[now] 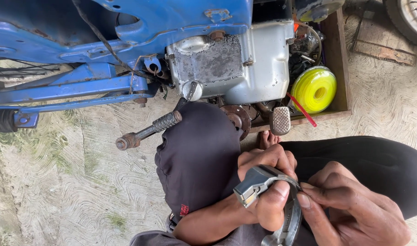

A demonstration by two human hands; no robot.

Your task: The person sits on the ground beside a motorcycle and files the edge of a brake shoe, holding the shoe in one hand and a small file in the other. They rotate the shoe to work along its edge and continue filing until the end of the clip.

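Observation:
My left hand (265, 182) grips a curved grey metal part (258, 182), shaped like a brake shoe, low in the frame over my lap. My right hand (350, 207) comes in from the right, its fingertips pinching the part's curved edge next to my left thumb. The lower end of the metal part (286, 230) runs off the bottom of the frame. My knees in dark trousers (199, 155) sit just below a blue motorcycle frame (81, 86) and its silver engine case (236, 64).
A kick lever (147, 132) and a foot peg (280, 120) stick out under the engine. A wooden box (339, 68) at the upper right holds a yellow-green spool (314, 89) and small parts. The ground is rough swirled concrete (72, 182). A wheel (411, 18) shows at the top right.

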